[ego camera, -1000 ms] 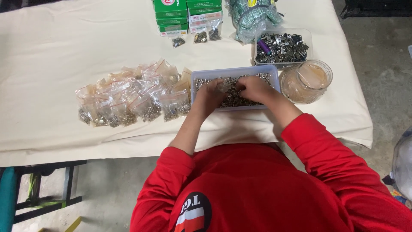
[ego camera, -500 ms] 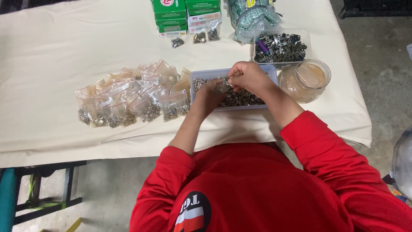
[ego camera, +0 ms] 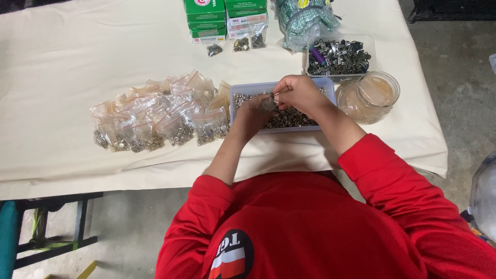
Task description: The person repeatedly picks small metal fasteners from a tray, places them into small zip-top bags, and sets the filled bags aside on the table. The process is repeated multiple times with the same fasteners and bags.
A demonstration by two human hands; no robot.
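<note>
Tray (ego camera: 243,89): shallow, pale, full of small metal pieces, at the table's centre, under both hands.
Left hand (ego camera: 254,114): over the tray's 9 o'clock side, fingers curled around a small clear bag (ego camera: 267,103).
Right hand (ego camera: 298,93): at 2 o'clock from the left, fingertips pinched together at the bag's mouth; what they pinch is too small to tell.
Filled bags (ego camera: 160,119): heaped at the tray's 9 o'clock.
Jar (ego camera: 369,96): at its 3 o'clock.

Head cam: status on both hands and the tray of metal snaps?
Left hand and right hand together over the tray of metal snaps, pinching a small clear bag. Filled bags piled left; plastic jar right. Nothing blocking.
</note>
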